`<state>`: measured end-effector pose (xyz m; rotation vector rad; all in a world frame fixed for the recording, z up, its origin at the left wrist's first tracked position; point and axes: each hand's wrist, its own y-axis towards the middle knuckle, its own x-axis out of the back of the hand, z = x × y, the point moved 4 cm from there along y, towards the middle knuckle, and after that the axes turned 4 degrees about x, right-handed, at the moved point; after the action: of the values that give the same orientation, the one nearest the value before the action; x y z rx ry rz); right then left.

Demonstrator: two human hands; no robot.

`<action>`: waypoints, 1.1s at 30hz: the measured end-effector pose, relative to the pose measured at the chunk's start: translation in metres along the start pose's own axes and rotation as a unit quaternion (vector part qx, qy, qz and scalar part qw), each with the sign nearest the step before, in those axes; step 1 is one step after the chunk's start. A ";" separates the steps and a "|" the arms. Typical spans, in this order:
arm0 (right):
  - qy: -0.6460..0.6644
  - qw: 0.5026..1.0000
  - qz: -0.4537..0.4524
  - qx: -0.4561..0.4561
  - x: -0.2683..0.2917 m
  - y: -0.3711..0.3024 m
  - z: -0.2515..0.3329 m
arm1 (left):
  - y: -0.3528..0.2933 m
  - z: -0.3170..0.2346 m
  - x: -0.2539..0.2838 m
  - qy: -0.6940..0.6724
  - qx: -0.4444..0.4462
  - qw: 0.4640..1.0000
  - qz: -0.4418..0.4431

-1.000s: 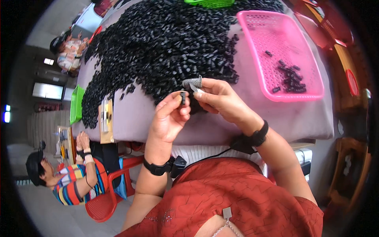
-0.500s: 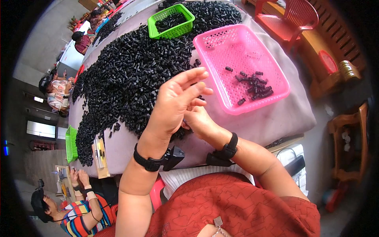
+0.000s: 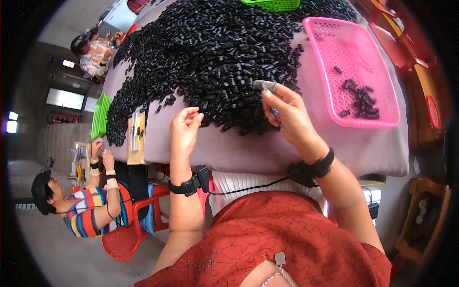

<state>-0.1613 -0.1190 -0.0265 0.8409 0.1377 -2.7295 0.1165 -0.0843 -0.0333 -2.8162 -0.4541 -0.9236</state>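
Observation:
My right hand (image 3: 291, 115) is raised over the near edge of a large pile of small black cylindrical pieces (image 3: 215, 62). Between its thumb and forefinger is a small grey, ribbed-looking cylindrical piece (image 3: 264, 85). A thin bluish object (image 3: 276, 114) shows under its lower fingers; its kind is unclear. My left hand (image 3: 185, 129) is to the left, above the cloth, thumb and forefinger pinched together; whatever may be between them is too small to make out. At the right, a pink perforated basket (image 3: 346, 45) contains several black pieces (image 3: 362, 101).
A green basket (image 3: 272, 5) sits at the pile's far side, another green basket (image 3: 99, 117) at the table's left edge. Near it lies a tan tray (image 3: 136, 143) with slim tools. A co-worker in a striped shirt (image 3: 93, 210) is at the left, beside a red chair (image 3: 126, 239).
My hands, close together with the left over the right before, have moved apart. The grey piece now shows in my right hand. The whole view has shifted, moving the baskets rightward.

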 end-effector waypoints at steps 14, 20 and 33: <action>-0.028 1.000 -0.003 -0.014 -0.001 0.001 -0.005 | -0.004 -0.016 -0.019 0.111 -0.091 0.990 -0.004; -0.034 0.999 0.022 -0.017 -0.005 -0.001 -0.001 | -0.004 -0.023 -0.024 0.131 -0.102 0.986 -0.006; -0.074 0.989 0.126 -0.025 -0.016 -0.009 0.003 | -0.032 -0.076 -0.043 -0.198 -0.038 0.965 0.169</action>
<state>-0.1526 -0.1074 -0.0150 0.5944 0.0628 -2.5280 0.0309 -0.0822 0.0033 -3.0138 0.0311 -0.3174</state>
